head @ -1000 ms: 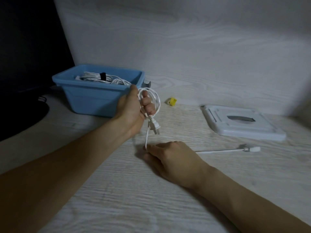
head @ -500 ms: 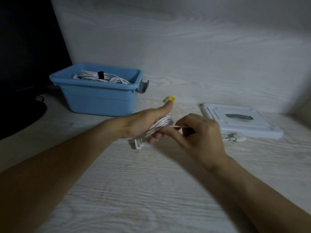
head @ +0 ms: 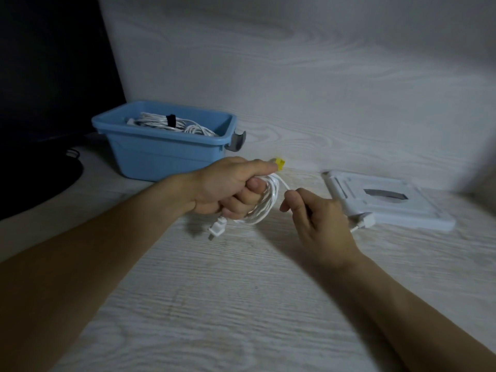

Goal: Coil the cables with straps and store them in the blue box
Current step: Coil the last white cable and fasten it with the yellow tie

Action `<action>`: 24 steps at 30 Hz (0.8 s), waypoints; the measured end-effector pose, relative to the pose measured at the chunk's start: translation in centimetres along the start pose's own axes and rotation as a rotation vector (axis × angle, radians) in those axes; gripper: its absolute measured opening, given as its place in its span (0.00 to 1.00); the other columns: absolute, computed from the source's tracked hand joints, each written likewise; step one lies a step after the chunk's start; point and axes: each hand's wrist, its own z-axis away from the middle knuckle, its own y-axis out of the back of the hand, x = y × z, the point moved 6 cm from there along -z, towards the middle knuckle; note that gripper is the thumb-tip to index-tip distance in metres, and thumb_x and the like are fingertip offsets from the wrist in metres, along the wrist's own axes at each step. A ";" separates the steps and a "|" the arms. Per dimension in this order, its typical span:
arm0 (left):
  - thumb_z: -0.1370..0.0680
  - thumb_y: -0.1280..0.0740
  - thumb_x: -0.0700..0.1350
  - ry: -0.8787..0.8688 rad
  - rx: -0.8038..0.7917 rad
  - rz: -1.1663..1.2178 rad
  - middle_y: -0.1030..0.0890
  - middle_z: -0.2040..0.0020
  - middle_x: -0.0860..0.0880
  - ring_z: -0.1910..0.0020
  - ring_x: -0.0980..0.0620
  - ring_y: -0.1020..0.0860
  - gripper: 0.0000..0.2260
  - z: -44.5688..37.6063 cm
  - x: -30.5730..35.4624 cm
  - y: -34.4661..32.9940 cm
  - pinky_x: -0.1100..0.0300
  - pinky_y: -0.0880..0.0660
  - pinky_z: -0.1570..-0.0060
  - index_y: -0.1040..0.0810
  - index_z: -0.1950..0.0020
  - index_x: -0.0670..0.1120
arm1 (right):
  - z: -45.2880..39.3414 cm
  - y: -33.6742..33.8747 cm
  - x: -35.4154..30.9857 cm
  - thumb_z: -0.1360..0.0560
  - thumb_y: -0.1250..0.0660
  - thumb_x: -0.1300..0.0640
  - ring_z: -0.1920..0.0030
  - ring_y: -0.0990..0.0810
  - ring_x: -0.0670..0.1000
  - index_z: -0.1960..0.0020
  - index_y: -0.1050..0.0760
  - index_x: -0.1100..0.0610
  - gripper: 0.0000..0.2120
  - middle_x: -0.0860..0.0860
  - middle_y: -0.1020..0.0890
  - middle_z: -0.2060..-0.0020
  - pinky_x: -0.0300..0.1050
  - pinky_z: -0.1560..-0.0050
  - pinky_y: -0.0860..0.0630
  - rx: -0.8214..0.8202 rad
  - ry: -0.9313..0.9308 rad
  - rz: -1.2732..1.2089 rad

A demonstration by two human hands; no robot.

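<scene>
Just in front of the blue plastic box (head: 161, 154), the left hand (head: 228, 189) grips a coiled white power cable (head: 264, 202) while the right hand (head: 319, 224) pinches its loose strand.

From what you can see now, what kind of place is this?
Probably a home desk or worktop: a pale wood-grain table against a matching wall, a blue box holding coiled white cables, and a dark monitor at left.

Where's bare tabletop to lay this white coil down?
Bare wood-grain table lies in front of both forearms, below the left hand gripping the white cable coil. A narrower strip runs between the blue plastic box and the flat white lid, holding a small yellow piece. The right hand crowds the lid.
</scene>
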 end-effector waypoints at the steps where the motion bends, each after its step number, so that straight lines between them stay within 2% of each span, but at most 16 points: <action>1: 0.30 0.37 0.61 0.000 0.004 0.016 0.44 0.77 0.53 0.80 0.56 0.47 0.20 0.0 0.0 -0.1 0.63 0.49 0.78 0.40 0.73 0.51 | 0.0 -0.1 0.1 0.17 0.44 0.47 0.74 0.28 0.45 0.59 0.23 0.52 0.18 0.44 0.30 0.79 0.31 0.71 0.37 -0.016 -0.009 -0.002; 3: 0.31 0.36 0.61 0.013 0.030 0.043 0.44 0.77 0.53 0.80 0.56 0.48 0.20 0.1 0.0 0.0 0.62 0.49 0.77 0.40 0.73 0.51 | 0.1 -0.6 0.3 0.16 0.45 0.47 0.74 0.27 0.46 0.60 0.22 0.50 0.19 0.44 0.29 0.79 0.35 0.70 0.33 -0.064 -0.005 -0.005; 5: 0.26 0.38 0.59 0.039 0.069 0.052 0.44 0.77 0.53 0.80 0.56 0.47 0.21 0.1 -0.2 0.5 0.61 0.49 0.76 0.40 0.73 0.51 | 0.2 -0.9 0.4 0.16 0.45 0.46 0.75 0.26 0.48 0.60 0.22 0.50 0.20 0.47 0.28 0.78 0.41 0.69 0.30 -0.095 -0.006 -0.013; 7: 0.19 0.43 0.56 0.054 0.102 0.062 0.43 0.77 0.53 0.80 0.56 0.47 0.24 0.0 -0.4 1.0 0.63 0.47 0.77 0.39 0.74 0.51 | 0.2 -0.8 0.5 0.17 0.45 0.46 0.75 0.27 0.49 0.60 0.21 0.52 0.20 0.46 0.28 0.79 0.42 0.70 0.31 -0.082 -0.027 -0.025; 9: 0.17 0.46 0.56 0.034 0.136 0.140 0.43 0.78 0.53 0.81 0.56 0.46 0.24 -0.4 -0.3 1.3 0.64 0.45 0.80 0.39 0.73 0.51 | 0.1 -0.6 0.6 0.17 0.45 0.46 0.76 0.27 0.49 0.60 0.21 0.52 0.20 0.47 0.29 0.79 0.43 0.70 0.31 -0.066 -0.047 -0.026; 11: 0.17 0.47 0.54 -0.030 0.186 0.324 0.42 0.78 0.54 0.82 0.57 0.45 0.24 -0.7 -0.1 1.9 0.64 0.45 0.81 0.38 0.72 0.50 | 0.2 -0.7 1.0 0.17 0.45 0.46 0.76 0.27 0.49 0.58 0.20 0.53 0.20 0.48 0.28 0.79 0.42 0.71 0.32 -0.094 -0.074 -0.018; 14: 0.16 0.50 0.54 -0.190 0.251 0.709 0.41 0.77 0.54 0.82 0.57 0.43 0.24 -0.7 0.8 3.3 0.64 0.42 0.80 0.35 0.71 0.49 | 0.5 -1.4 1.7 0.17 0.45 0.46 0.74 0.26 0.44 0.55 0.19 0.53 0.20 0.41 0.26 0.78 0.37 0.68 0.34 -0.195 -0.091 0.036; 17: 0.17 0.49 0.53 -0.335 0.311 0.958 0.37 0.72 0.51 0.76 0.55 0.38 0.21 -0.3 1.9 4.2 0.62 0.37 0.73 0.31 0.65 0.44 | 0.6 -2.0 1.2 0.16 0.44 0.49 0.73 0.25 0.44 0.50 0.19 0.55 0.17 0.41 0.26 0.76 0.43 0.65 0.29 -0.227 -0.052 0.026; 20: 0.17 0.45 0.42 -0.416 0.388 0.877 0.30 0.70 0.48 0.70 0.53 0.31 0.13 -0.4 2.3 3.8 0.60 0.32 0.63 0.29 0.60 0.41 | 0.9 -2.8 -0.7 0.17 0.45 0.49 0.72 0.25 0.50 0.48 0.22 0.58 0.17 0.46 0.25 0.73 0.52 0.65 0.27 -0.284 0.034 0.045; 22: 0.17 0.43 0.37 -0.429 0.473 0.677 0.28 0.68 0.45 0.69 0.51 0.27 0.12 -0.6 2.3 3.5 0.59 0.28 0.62 0.30 0.60 0.40 | 1.6 -3.7 -2.1 0.18 0.44 0.50 0.70 0.23 0.52 0.44 0.22 0.56 0.14 0.47 0.23 0.72 0.52 0.65 0.26 -0.341 0.091 0.062; 24: 0.17 0.43 0.37 -0.428 0.572 0.422 0.28 0.65 0.44 0.67 0.50 0.26 0.10 -0.7 2.1 3.3 0.59 0.26 0.61 0.29 0.57 0.39 | 2.0 -4.0 -3.3 0.18 0.42 0.51 0.71 0.23 0.53 0.42 0.22 0.56 0.14 0.49 0.22 0.71 0.52 0.65 0.26 -0.326 0.155 0.078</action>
